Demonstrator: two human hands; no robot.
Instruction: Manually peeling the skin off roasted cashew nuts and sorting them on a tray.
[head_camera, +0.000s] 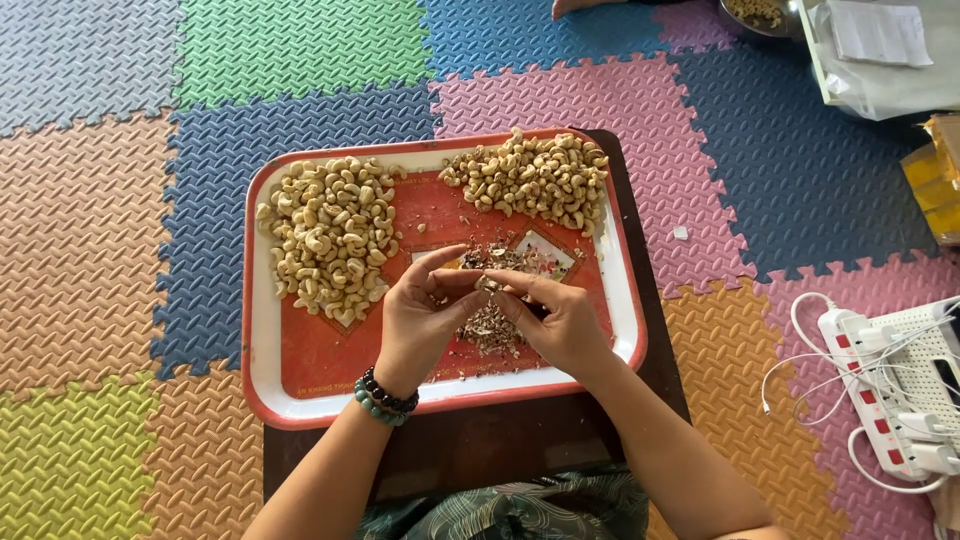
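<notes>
On the tray (262, 330) I see a pale cashew pile (330, 235) at left. My left hand (420, 318) and right hand (560, 318) meet above the skins (490, 328), fingers pinching one cashew (490, 284). Another heap (530, 177) lies upper right.

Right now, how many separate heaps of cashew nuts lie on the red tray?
2. One heap of pale nuts lies at the left side of the tray. The second heap of darker nuts lies at its far right corner. Between them is only a pile of skins.
</notes>
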